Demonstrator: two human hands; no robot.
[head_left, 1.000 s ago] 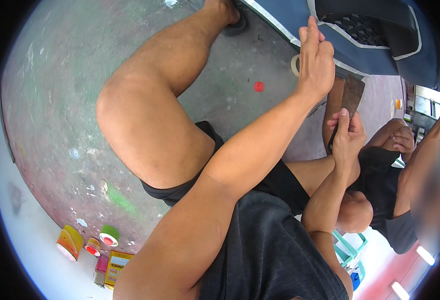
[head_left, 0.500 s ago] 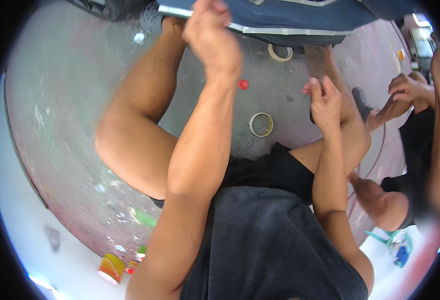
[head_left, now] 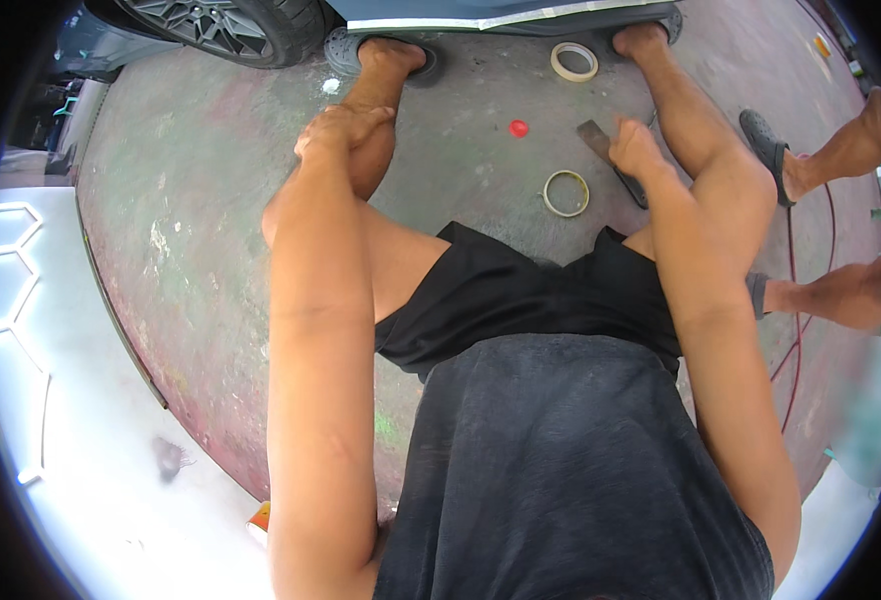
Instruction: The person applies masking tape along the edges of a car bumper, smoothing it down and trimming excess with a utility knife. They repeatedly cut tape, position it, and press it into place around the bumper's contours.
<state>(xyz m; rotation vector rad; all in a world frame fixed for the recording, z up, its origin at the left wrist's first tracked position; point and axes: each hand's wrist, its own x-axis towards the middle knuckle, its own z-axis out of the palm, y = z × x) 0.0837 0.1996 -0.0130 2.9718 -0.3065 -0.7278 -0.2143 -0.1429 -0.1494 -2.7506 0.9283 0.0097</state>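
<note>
Down from near the blue panel (head_left: 461,11), the left hand (head_left: 339,128) has come to lie across the left shin (head_left: 376,90); I cannot tell how far its fingers spread. I see the right hand (head_left: 639,150) closed around a scraper (head_left: 594,138). Left of that grip sits a red cap (head_left: 519,128), beyond it one tape roll (head_left: 575,77), closer in another tape roll (head_left: 566,214).

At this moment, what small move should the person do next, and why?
Probably lift the right hand with the flat scraper toward the pale strip along the blue panel: the scraper is gripped but held apart from that strip, and the left hand rests on the left leg.
</note>
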